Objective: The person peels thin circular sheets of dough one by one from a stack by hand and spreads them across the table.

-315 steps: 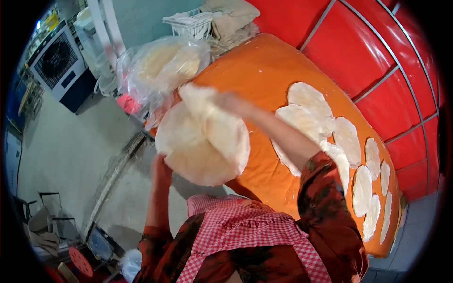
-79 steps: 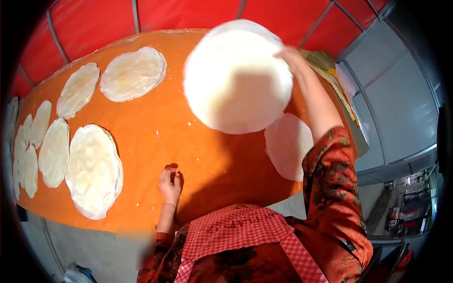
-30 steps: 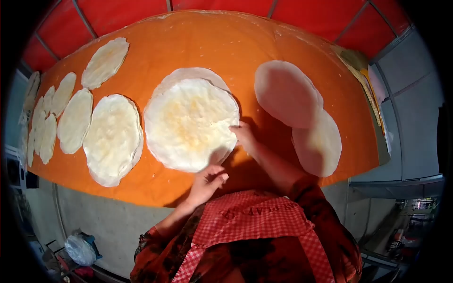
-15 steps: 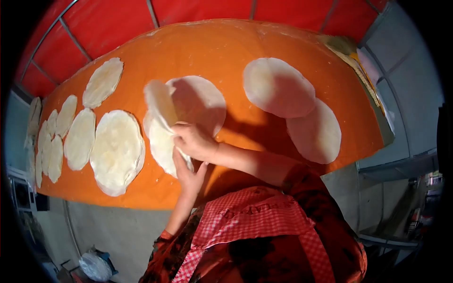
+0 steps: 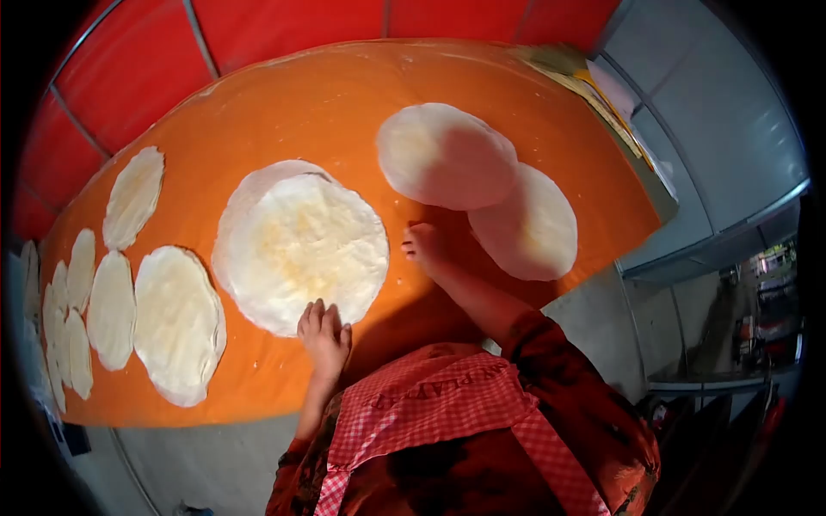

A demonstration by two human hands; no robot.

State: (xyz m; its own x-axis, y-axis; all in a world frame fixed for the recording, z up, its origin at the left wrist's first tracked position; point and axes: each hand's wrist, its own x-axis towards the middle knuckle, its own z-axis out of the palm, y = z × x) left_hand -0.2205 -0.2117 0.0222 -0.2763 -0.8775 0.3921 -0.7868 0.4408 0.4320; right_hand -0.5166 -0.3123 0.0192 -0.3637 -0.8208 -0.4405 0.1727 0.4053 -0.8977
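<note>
A large round sheet of thin dough (image 5: 314,232), pale with yellowish patches, lies flat in the middle of the orange cloth. Another round sheet (image 5: 231,228) shows from beneath it along its left and upper edge. My left hand (image 5: 325,340) rests at the near edge of the top sheet, its fingers spread over the dough. To the right of the stack is my right hand (image 5: 425,244), low over the cloth and apart from the dough. Its fingers are curled in, with nothing visible in them.
Two overlapping dough sheets (image 5: 447,155) lie at the right, partly in shadow. Several more, including a large one (image 5: 179,322), spread across the left. The orange cloth (image 5: 344,95) covers the table. Folded material (image 5: 594,90) sits at the far right corner; a red panel (image 5: 284,34) stands behind.
The dough sheet that both hands held folded up now lies flat on the stack. My right hand has let go and moved right; my left hand stays at the near edge. The view has shifted right.
</note>
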